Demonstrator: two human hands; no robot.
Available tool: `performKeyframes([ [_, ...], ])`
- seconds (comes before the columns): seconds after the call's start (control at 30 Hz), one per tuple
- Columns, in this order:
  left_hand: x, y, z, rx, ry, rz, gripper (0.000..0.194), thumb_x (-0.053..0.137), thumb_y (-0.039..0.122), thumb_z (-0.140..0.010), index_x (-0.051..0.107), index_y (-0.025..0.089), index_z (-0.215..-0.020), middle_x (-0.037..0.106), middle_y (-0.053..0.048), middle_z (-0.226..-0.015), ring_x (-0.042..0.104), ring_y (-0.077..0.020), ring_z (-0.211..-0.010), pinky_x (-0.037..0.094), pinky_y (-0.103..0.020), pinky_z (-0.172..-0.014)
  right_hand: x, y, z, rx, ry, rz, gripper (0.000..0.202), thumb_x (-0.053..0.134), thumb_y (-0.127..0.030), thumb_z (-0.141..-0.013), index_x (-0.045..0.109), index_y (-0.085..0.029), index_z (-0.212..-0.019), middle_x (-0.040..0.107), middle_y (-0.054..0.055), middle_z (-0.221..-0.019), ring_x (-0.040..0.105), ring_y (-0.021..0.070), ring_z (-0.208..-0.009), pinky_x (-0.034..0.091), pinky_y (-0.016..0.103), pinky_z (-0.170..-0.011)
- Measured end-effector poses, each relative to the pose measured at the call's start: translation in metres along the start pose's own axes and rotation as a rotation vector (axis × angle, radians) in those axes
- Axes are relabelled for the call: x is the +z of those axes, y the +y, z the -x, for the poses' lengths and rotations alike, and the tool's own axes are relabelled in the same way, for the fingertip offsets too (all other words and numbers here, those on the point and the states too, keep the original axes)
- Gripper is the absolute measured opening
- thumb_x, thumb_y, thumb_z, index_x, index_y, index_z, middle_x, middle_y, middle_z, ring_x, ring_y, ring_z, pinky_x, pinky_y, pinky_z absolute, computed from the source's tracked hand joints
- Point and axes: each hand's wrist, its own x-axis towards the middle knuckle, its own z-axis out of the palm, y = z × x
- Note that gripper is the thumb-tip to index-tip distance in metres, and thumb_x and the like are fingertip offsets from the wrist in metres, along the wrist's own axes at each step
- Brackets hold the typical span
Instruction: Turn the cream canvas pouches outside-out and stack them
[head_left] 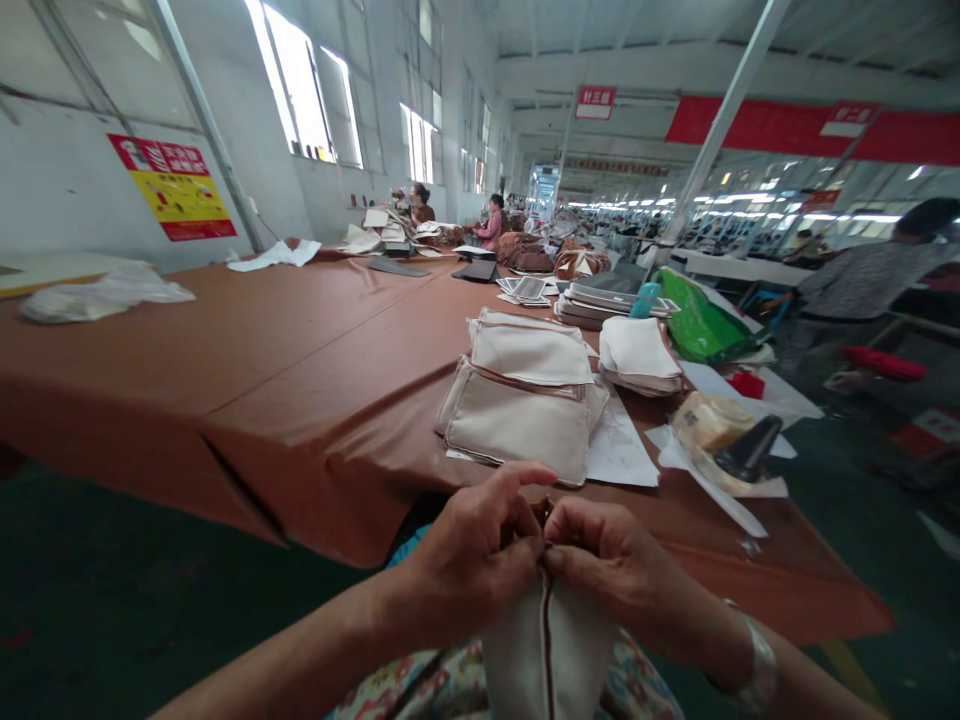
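Observation:
Close to my lap, a cream fabric piece (pixel 517 655) hangs down with a dark brown line, perhaps a seam or zipper, running along its middle. My left hand (pixel 472 545) pinches its top edge between thumb and fingers, the index finger raised. Right beside it, my right hand (pixel 619 555) pinches the same edge, fingers curled, so the two thumbs nearly meet at the brown line. The fingertips partly hide that spot. Just beyond my hands lies a stack of cream fabric pieces (pixel 517 420) with brown edging, on white paper (pixel 622 445).
A brown cover drapes the table (pixel 247 350). Right of the stack are more cream pieces (pixel 637 350), a green bag (pixel 697 315) and a black cone-shaped object (pixel 750 450) on wrapping. A plastic bag (pixel 105 295) lies far left. A person (pixel 874 265) stands at right; others sit farther back.

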Motion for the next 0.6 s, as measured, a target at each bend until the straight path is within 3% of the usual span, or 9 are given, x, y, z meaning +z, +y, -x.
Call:
performKeyframes([
  [0.1, -0.015, -0.001, -0.007, -0.073, -0.102, 0.053, 0.040, 0.054, 0.019, -0.086, 0.049, 0.017, -0.126, 0.056, 0.002, -0.078, 0.049, -0.0110, -0.068, 0.038, -0.021, -0.060, -0.004, 0.005, -0.003, 0.039, 0.021, -0.027, 0.022, 0.062, -0.031, -0.086, 0.054, -0.013, -0.076, 0.051, -0.001, -0.070, 0.039, 0.0098, -0.061, 0.030, 0.020, -0.053],
  [0.27, -0.033, -0.005, -0.015, -0.196, -0.179, 0.017, 0.020, 0.053, 0.023, -0.085, 0.067, 0.014, -0.096, 0.060, 0.000, -0.084, 0.050, -0.0124, -0.076, 0.039, -0.020, -0.066, -0.007, 0.010, -0.007, 0.135, 0.057, -0.009, 0.020, 0.061, -0.031, -0.085, 0.057, -0.012, -0.079, 0.053, -0.001, -0.067, 0.038, 0.0091, -0.057, 0.029, 0.020, -0.050],
  [0.47, -0.021, -0.011, -0.020, -0.311, -0.185, -0.007, 0.021, 0.065, 0.027, -0.072, 0.069, 0.010, -0.083, 0.052, 0.002, -0.066, 0.040, -0.0091, -0.058, 0.030, -0.019, -0.051, -0.005, 0.009, -0.011, 0.113, 0.123, 0.032, 0.021, 0.065, -0.031, -0.081, 0.058, -0.012, -0.075, 0.051, -0.002, -0.065, 0.037, 0.0090, -0.057, 0.029, 0.020, -0.049],
  [0.6, -0.013, -0.019, -0.024, -0.405, -0.182, 0.197, 0.022, 0.066, 0.027, -0.068, 0.073, 0.010, -0.081, 0.052, 0.002, -0.061, 0.037, -0.0088, -0.053, 0.028, -0.021, -0.050, -0.006, 0.007, -0.011, 0.093, 0.136, 0.034, 0.018, 0.066, -0.028, -0.080, 0.060, -0.012, -0.075, 0.054, 0.000, -0.067, 0.040, 0.0098, -0.058, 0.031, 0.020, -0.050],
])
